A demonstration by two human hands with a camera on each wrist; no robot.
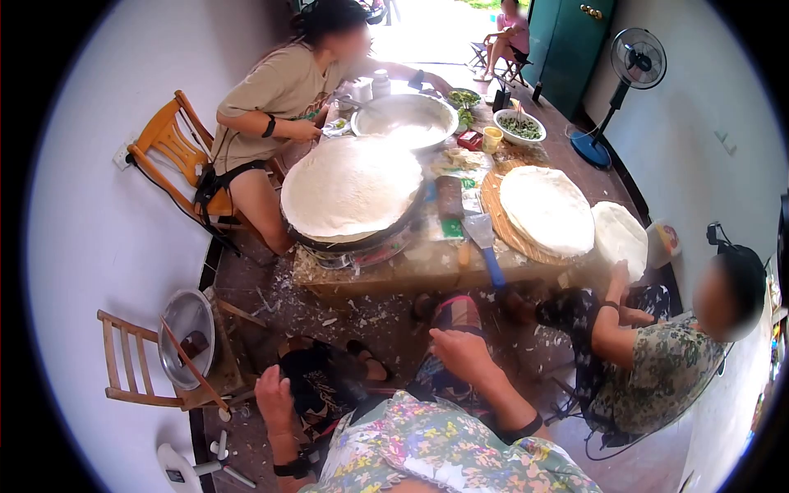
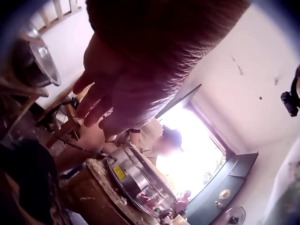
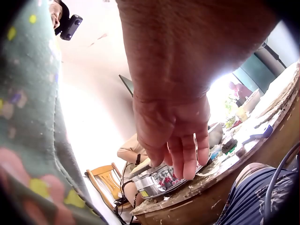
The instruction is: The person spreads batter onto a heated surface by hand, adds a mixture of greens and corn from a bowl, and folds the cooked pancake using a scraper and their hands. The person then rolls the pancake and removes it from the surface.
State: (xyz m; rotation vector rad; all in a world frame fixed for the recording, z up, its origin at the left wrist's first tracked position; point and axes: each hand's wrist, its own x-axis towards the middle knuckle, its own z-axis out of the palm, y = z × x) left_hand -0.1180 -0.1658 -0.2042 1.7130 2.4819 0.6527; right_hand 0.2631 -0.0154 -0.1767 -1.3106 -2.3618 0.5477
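Note:
Above the lap, my left hand (image 1: 275,399) is raised and holds nothing; the left wrist view shows its fingers (image 2: 96,104) spread and loosely bent. My right hand (image 1: 465,355) hovers over the knee, also holding nothing, and its fingers (image 3: 189,161) point down, relaxed, in the right wrist view. In front of both hands stands the table, where a large thin flatbread (image 1: 352,185) covers a round griddle (image 1: 329,243). A spatula (image 1: 485,245) with a blue handle lies near the table's front edge. To its right, more flatbreads (image 1: 546,209) are stacked on a round woven mat (image 1: 491,193).
Behind the griddle sits a large basin (image 1: 404,123); a bowl of chopped greens (image 1: 520,127) is beside it. One person (image 1: 275,115) works at the left. Another (image 1: 657,361), at right, holds a flatbread (image 1: 620,238). A chair (image 1: 136,361) and metal basin (image 1: 186,338) stand left.

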